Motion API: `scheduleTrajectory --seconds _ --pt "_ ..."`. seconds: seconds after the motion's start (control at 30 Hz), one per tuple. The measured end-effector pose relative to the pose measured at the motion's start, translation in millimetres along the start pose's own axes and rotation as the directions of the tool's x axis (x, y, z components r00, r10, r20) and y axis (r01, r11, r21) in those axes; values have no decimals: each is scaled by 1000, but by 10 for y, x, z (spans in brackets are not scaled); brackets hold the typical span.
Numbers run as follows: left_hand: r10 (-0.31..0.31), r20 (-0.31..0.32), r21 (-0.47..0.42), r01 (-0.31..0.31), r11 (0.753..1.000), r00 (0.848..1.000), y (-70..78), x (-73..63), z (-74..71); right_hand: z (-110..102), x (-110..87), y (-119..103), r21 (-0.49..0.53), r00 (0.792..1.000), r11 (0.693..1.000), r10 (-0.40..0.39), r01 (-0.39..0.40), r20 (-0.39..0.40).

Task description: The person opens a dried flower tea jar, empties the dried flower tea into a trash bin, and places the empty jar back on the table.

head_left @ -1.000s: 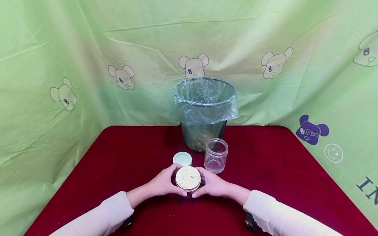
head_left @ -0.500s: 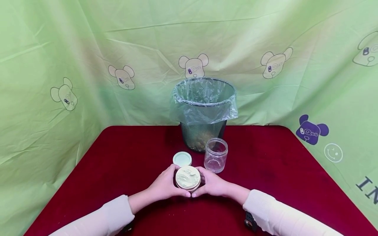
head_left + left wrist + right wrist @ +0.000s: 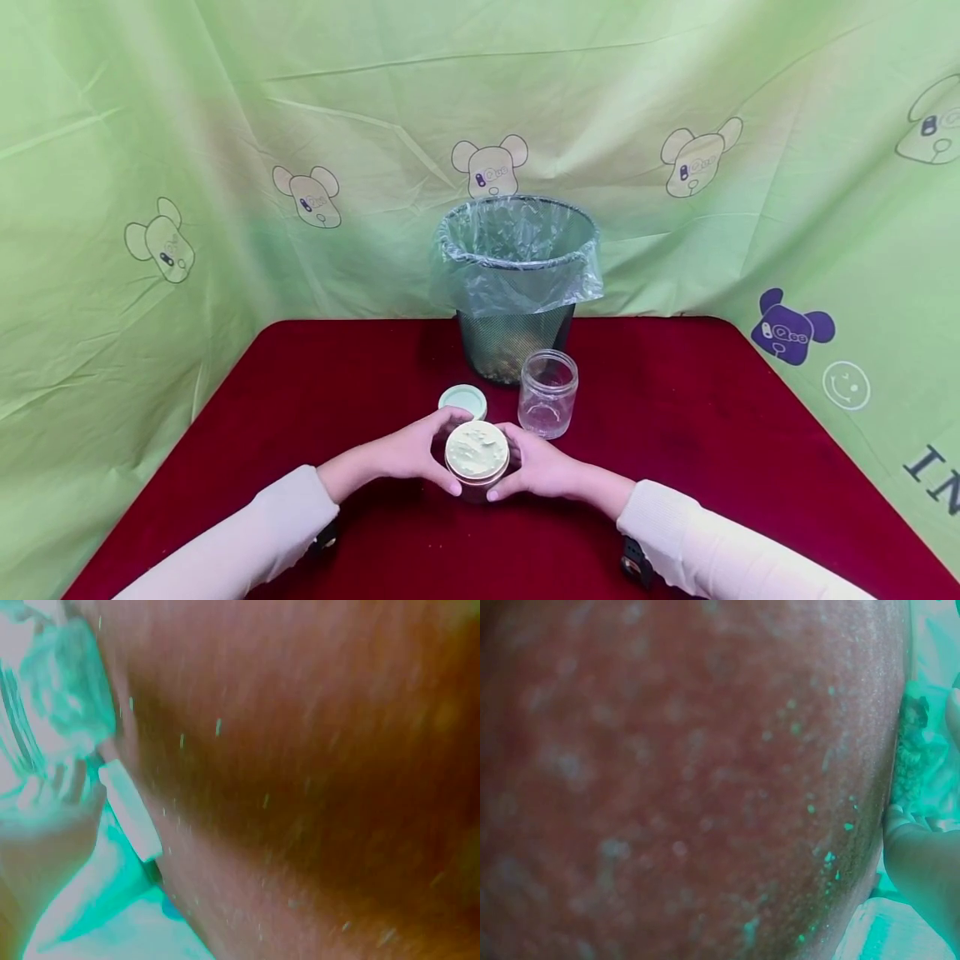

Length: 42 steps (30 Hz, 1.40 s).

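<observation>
In the head view, a round jar [image 3: 477,450] with a gold-edged, pale cream top stands upright near the front middle of the red table, between both hands. My left hand [image 3: 408,450] curves round its left side, thumb at the front and fingers behind. On the other side my right hand [image 3: 546,465] grips it, thumb also in front. Just behind the left fingers lies a pale green lid [image 3: 462,400], flat. A clear glass jar [image 3: 548,396] without a lid stands behind the right hand. Both wrist views are blurred and teal-tinted, filled mostly by the tabletop.
A black mesh wastebasket [image 3: 517,333] with a clear plastic liner [image 3: 525,287] stands behind the glass jar. Green printed cloth [image 3: 360,125] hangs around the back and sides. The red tabletop [image 3: 337,367] carries several small crumbs near its front.
The left hand's thumb has drawn back leftward along the jar's front, and its fingers have shifted farther behind the jar. My right hand stays in place. The jar has hardly moved.
</observation>
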<state>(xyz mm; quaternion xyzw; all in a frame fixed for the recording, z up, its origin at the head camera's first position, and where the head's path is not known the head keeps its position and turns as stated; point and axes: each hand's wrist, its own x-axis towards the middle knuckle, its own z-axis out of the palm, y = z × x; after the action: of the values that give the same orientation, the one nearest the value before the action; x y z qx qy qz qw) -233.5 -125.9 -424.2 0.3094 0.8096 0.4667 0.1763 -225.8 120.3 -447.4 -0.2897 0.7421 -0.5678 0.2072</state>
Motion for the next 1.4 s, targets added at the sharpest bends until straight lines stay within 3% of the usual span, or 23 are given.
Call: scheduleTrajectory --seconds 0.2,0.37,0.67,0.93,1.17,1.4 --pt "23 145 -84 -11 996 989 -3 78 -107 2 -6 -21 -1 1000 1000 -15 15 14" --pt "29 153 -96 -14 995 988 -11 115 -96 -7 -12 -29 -7 1000 1000 -18 18 15" --pt "46 98 -87 -37 995 994 -56 96 -41 4 -7 -43 -4 1000 1000 0 0 13" --pt "55 -33 17 -55 998 998 -62 9 58 5 -16 -55 -13 1000 1000 -22 22 14" --pt "37 -143 113 -21 993 989 -46 -54 139 11 -24 -51 -4 1000 1000 -19 19 13" --pt "54 -189 114 -33 993 981 -31 -78 166 5 -7 -28 -7 1000 1000 8 -8 3"
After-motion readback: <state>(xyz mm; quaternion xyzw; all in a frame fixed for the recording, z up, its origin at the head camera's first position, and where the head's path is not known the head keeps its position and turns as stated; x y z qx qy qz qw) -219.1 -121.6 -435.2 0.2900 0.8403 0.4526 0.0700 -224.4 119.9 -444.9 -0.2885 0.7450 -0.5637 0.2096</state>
